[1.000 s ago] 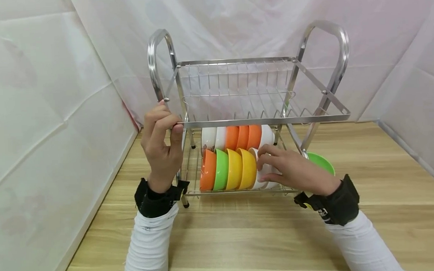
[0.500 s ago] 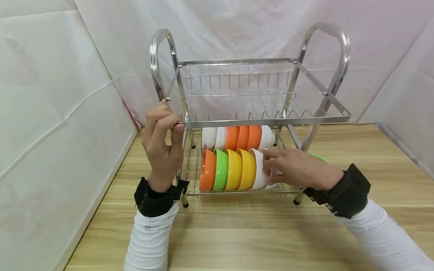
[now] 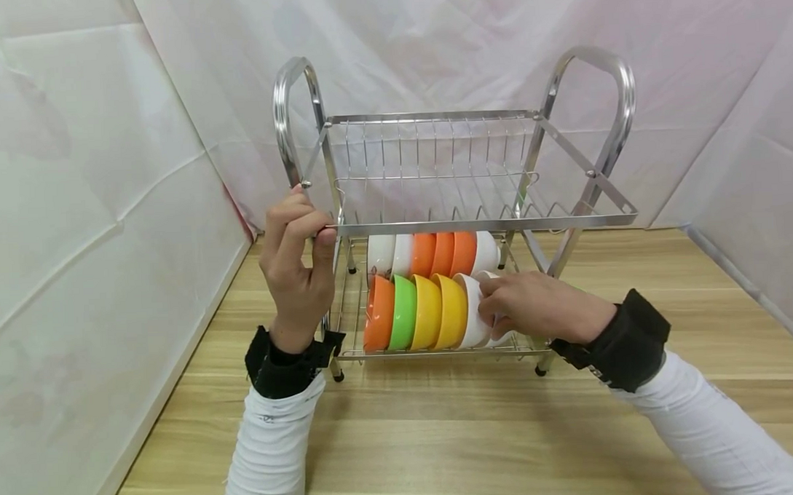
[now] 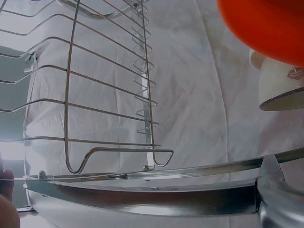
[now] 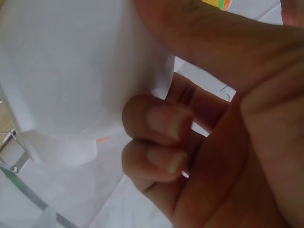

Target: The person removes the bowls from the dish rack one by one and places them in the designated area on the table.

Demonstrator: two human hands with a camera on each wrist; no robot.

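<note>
A two-tier metal dish rack [image 3: 435,226] stands on the table, with two rows of bowls on its lower tier. My left hand [image 3: 297,269] grips the front left corner of the upper tier. At the right end of the front row, my right hand [image 3: 543,304] holds a white bowl [image 5: 71,71], its thumb on the bowl and fingers curled at the rim. Beside that bowl stands another white bowl [image 3: 473,314]. Further left come yellow bowls [image 3: 453,312], a green bowl [image 3: 402,313] and an orange bowl [image 3: 378,314], all on edge. The hand covers much of the held bowl.
Behind the front row stand orange bowls [image 3: 464,252] and white bowls [image 3: 380,255], partly under the upper tier. White cloth [image 3: 74,215] hangs along the left and back. The wooden table [image 3: 442,435] extends in front of the rack.
My right hand's fingers have closed in on the end white bowl, and its forearm has swung rightward. A green bowl's rim, seen earlier right of the rack, is out of sight. My left hand stays put.
</note>
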